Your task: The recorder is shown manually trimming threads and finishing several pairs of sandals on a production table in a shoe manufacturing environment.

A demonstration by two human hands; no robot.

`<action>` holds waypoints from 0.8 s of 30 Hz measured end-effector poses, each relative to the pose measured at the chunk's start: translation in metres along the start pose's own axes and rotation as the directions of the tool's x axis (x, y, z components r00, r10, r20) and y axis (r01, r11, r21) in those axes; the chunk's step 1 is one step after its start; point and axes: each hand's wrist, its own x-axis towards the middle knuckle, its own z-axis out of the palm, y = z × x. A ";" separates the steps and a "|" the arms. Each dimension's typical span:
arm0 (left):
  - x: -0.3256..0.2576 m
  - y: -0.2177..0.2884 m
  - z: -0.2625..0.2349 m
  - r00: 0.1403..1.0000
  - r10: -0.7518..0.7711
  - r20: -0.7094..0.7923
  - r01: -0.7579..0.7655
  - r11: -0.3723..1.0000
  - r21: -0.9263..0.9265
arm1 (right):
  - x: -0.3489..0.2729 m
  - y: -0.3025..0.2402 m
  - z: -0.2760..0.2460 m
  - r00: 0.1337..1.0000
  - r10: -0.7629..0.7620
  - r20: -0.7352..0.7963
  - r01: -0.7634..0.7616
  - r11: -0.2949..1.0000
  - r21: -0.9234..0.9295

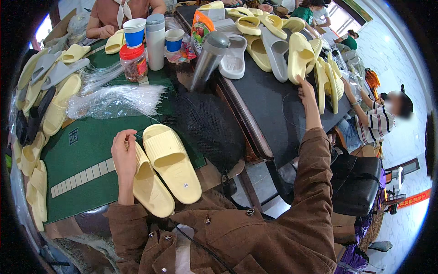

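Note:
A pair of pale yellow slide sandals [171,166] lies in front of me, side by side with the soles down, at the table's near edge. My left hand [124,157] is closed beside their straps, its fingertips bent together; what they pinch is hidden. Out to the right, my right arm reaches over the black table. There my right hand [306,93] is closed, fingertips at the lower end of another yellow slide [299,57]. A faint thin clear strand [284,102] curves down beside that hand. A bundle of clear plastic strands [118,101] lies beyond my left hand.
More yellow, grey and black slides [59,105] line the left edge; others crowd the black table [260,112]. Paper cups, a red-lidded jar [133,64] and steel tumbler [210,59] stand ahead. A black mesh bag [210,130] fills the gap. Other people sit around.

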 end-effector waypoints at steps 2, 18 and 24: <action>0.001 -0.001 0.000 0.999 0.033 0.013 -0.033 0.999 -0.006 | -0.017 -0.013 0.000 0.997 0.028 0.074 -0.046 0.967 0.250; 0.001 -0.003 0.001 0.999 0.032 -0.004 -0.032 0.999 0.025 | -0.195 -0.101 -0.075 0.739 -0.594 0.318 0.094 0.559 0.824; 0.001 -0.006 0.001 0.997 0.074 -0.003 -0.074 0.997 0.006 | -0.222 -0.084 -0.061 0.919 -0.345 0.189 0.127 0.714 0.688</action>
